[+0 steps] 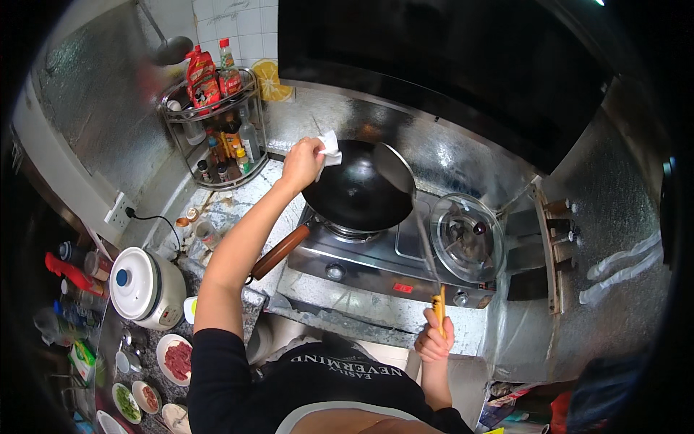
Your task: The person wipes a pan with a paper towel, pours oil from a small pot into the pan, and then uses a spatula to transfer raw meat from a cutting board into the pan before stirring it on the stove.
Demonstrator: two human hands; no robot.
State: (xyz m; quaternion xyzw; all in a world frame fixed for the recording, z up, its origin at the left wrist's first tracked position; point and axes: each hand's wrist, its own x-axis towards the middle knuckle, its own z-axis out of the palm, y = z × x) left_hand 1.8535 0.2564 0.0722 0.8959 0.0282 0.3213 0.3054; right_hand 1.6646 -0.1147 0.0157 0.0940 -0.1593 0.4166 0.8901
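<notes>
The left hand point(302, 163) grips a white cloth point(329, 148) in closed fingers, pressed against the far-left rim of the black wok point(354, 192). The right hand point(434, 338) is closed around the yellow handle of a long ladle point(394, 168), whose bowl rests inside the wok. The wok sits on the left burner of the gas stove point(376, 260).

Location type: domestic kitchen. Indicators: a two-burner stainless-steel gas stove point(405, 264) carrying a round black wok point(354, 192); a dark extractor hood point(434, 65) overhead; foil-lined walls point(101, 108); a tiered wire corner rack of sauce bottles point(217, 130); a white electric rice cooker point(144, 286); small plates of raw meat and chopped greens point(155, 376).
</notes>
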